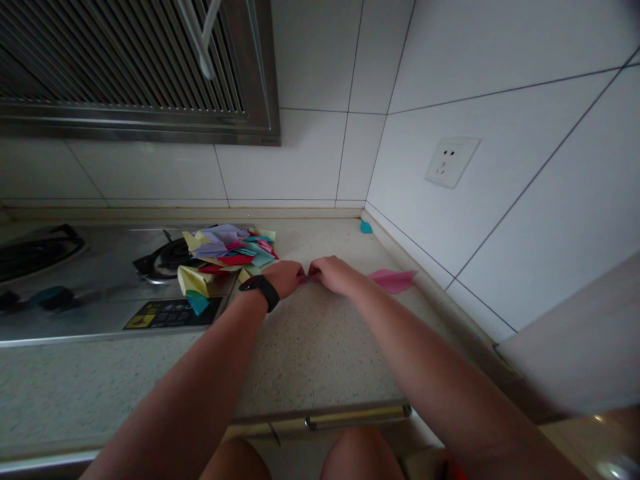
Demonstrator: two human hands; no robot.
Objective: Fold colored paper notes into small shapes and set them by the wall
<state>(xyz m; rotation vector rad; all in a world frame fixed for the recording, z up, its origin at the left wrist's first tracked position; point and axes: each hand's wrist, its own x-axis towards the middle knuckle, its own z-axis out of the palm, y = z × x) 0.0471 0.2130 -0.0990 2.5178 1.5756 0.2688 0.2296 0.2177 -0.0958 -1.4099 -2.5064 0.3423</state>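
A scrap [309,278] is being pinched by left hand [286,279] and right hand [332,274], scattering of the ten-o'clock pile [220,248] perhaps being risked by nudging.

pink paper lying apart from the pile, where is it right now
In the head view, the pink paper lies on the counter right of centre, just to the right of the right hand, near the ledge along the right wall.

No wording can be read; a black label [173,314] on the front of the stove [103,303], left of the frame's centre, bears pale characters too small to make out; its yellow patch [141,321] carries a dark, indistinct sign.
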